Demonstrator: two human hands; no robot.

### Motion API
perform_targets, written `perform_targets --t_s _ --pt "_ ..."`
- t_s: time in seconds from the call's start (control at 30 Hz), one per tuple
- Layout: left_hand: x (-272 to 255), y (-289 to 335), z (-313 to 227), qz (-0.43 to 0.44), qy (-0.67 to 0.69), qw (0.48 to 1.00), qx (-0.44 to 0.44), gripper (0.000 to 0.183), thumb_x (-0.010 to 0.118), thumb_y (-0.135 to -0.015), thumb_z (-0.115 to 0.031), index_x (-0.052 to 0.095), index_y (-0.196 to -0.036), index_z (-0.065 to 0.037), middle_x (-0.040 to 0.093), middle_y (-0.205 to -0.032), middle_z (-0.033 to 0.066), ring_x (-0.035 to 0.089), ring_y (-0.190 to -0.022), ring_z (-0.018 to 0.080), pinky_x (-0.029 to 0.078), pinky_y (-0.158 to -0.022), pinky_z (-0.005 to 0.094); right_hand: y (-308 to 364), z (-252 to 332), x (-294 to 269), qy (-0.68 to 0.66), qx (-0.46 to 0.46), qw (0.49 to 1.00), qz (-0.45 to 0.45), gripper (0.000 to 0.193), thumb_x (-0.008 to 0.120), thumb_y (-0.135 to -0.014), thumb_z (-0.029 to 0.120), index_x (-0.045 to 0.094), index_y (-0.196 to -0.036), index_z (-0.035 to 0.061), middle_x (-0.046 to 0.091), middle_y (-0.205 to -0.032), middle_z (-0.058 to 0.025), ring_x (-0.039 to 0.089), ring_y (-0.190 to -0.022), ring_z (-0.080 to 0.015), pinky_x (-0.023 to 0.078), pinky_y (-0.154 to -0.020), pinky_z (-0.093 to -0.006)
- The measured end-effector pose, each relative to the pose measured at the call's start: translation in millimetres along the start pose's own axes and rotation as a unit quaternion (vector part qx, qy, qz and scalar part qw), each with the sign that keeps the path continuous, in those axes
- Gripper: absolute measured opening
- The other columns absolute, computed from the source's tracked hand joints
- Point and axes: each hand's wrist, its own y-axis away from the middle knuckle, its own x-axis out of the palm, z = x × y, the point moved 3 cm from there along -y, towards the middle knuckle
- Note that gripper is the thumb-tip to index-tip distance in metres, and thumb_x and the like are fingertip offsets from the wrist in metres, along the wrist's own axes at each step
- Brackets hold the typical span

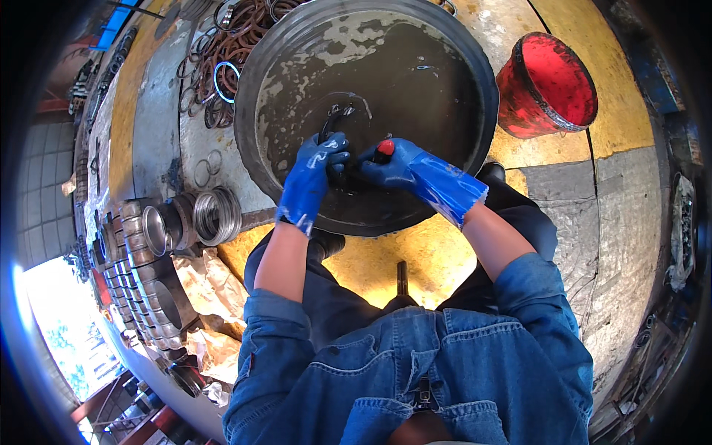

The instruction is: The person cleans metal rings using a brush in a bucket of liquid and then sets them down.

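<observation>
My left hand point(317, 162), in a long blue rubber glove, closes on a dark, wet, curved piece point(334, 122) that looks like part of a ring. Its far end reaches toward the murky liquid point(415, 104); its full shape cannot be made out. Just to the right, my gloved right hand point(397, 162) is wrapped round a red-ended handle point(386, 147). Whatever is at the working end of that handle is hidden by the hand and the dark liquid. Both hands are over the near part of a wide black round tub point(248, 96).
A red bucket point(512, 96) leans at the tub's right. Brown rings point(241, 41) lie heaped at the far left, with a stack of metal rings point(216, 215) nearer. Rows of metal cylinders point(141, 274) and brown paper point(211, 282) are at the left.
</observation>
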Motion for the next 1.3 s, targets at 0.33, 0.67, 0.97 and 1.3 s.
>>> perform_targets --t_s 0.33,0.67,0.97,1.3 --pt "32 -3 -7 -0.026 -0.216 0.95 0.224 0.038 0.067 -0.097 -0.012 0.059 -0.133 -0.002 0.073 -0.102 0.0091 0.058 -0.065 0.0089 0.046 -0.057 0.0228 11 40 -75 -0.27 -0.124 0.942 -0.153 0.023 0.074 -0.09 0.016 0.075 -0.107 0.0006 0.074 -0.092 -0.0049 0.069 -0.081 -0.0117 0.056 -0.075 -0.0264" --pt "-3 9 -42 0.096 -0.011 0.978 0.187 0.039 0.067 -0.097 -0.012 0.059 -0.134 -0.003 0.072 -0.098 0.0071 0.05 -0.057 0.006 0.041 -0.054 0.0222 20 9 -97 -0.423 -0.019 0.873 -0.242 0.034 0.075 -0.092 0.021 0.071 -0.12 0.0035 0.075 -0.102 -0.0094 0.071 -0.087 -0.0178 0.057 -0.079 -0.0304" --pt "-5 11 -43 0.039 0.145 0.982 0.116 0.037 0.065 -0.097 -0.014 0.063 -0.133 -0.005 0.073 -0.092 0.005 0.042 -0.051 0.0046 0.033 -0.05 0.0223 4 -23 -68 -0.057 0.049 0.96 -0.271 0.023 0.072 -0.088 0.026 0.074 -0.105 0.01 0.076 -0.093 -0.0149 0.072 -0.082 -0.0332 0.057 -0.075 -0.0382" --pt "10 30 -54 0.027 0.022 0.989 0.145 0.038 0.068 -0.095 -0.012 0.065 -0.132 -0.004 0.072 -0.089 0.0043 0.042 -0.049 0.0042 0.029 -0.047 0.0206 2 29 -42 0.481 -0.333 0.754 -0.299 0.048 0.067 -0.087 0.013 0.062 -0.132 0.0273 0.071 -0.123 -0.006 0.073 -0.086 -0.0345 0.059 -0.074 -0.0448"
